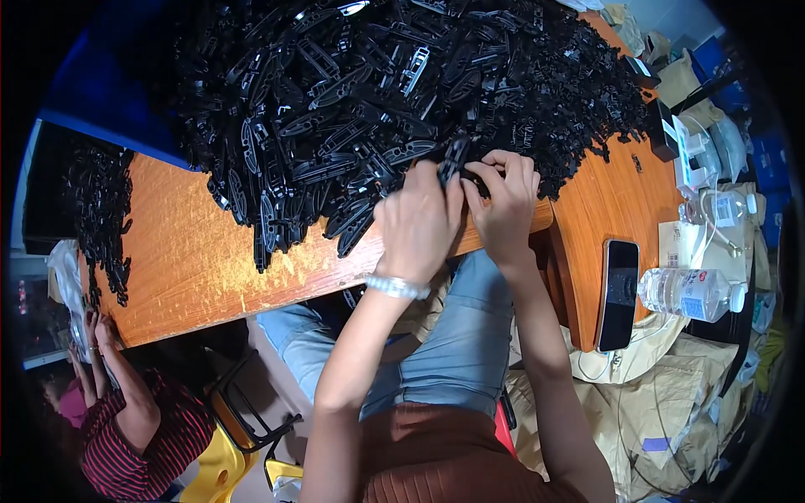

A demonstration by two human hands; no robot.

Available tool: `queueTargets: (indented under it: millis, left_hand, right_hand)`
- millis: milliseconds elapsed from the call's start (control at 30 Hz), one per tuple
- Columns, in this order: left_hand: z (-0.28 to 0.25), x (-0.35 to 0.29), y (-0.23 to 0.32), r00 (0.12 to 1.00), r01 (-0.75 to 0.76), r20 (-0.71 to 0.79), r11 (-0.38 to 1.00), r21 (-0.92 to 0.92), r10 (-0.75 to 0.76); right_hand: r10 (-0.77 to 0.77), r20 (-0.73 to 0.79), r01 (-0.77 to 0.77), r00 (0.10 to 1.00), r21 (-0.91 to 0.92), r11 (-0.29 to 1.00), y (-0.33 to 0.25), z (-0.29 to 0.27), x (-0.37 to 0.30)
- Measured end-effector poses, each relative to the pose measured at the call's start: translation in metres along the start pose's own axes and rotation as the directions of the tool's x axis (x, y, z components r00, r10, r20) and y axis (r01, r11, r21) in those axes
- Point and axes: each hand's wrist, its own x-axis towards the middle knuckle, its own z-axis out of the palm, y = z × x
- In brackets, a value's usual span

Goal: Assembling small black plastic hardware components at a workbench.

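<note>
My left hand (417,220), with a beaded bracelet (396,287) at its wrist, is closed around a long black plastic part (454,161) at the near edge of a large pile. Close by on the right, my right hand (506,208) has its thumb and forefinger drawn together beside that part. Whatever lies between those fingertips is too dark to make out. The pile of black plastic pieces (335,101) has long, pointed, slotted parts on the left and middle. Much smaller black pieces (562,92) make up its right side.
The wooden table (201,260) has a worn near edge above my knees. On its right lie a phone (618,295) and a clear plastic bottle (686,293). A blue panel (113,101) stands at the left. Another person (138,419) in a striped top reaches toward a second black pile (99,210).
</note>
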Motion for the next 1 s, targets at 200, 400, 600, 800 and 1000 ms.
queueTargets:
  millis: [200,400,600,800,1000]
  left_hand:
    - [-0.026,-0.055,-0.031,0.945,0.324,0.138,0.805,-0.498,-0.295]
    - [-0.041,-0.070,-0.049,0.868,0.496,0.400,0.477,-0.725,-0.295]
    - [-0.054,-0.069,-0.048,0.835,0.549,0.503,0.397,-0.735,-0.223]
    - [-0.052,-0.067,-0.042,0.815,0.577,0.523,0.271,-0.770,-0.248]
    - [-0.060,-0.070,-0.043,0.799,0.600,0.539,0.286,-0.748,-0.266]
  right_hand:
    - [0.004,-0.051,0.006,0.999,0.200,0.980,-0.006,-0.002,-0.004]
    - [-0.018,0.158,-0.078,0.987,0.578,0.812,-0.042,-0.022,-0.021]
    - [-0.201,0.163,0.093,0.966,0.505,0.858,-0.053,-0.023,-0.026]
    - [-0.210,0.221,0.078,0.952,0.491,0.868,-0.053,-0.030,-0.027]
    - [0.190,0.652,-0.619,0.734,0.527,0.582,-0.063,-0.040,-0.038]
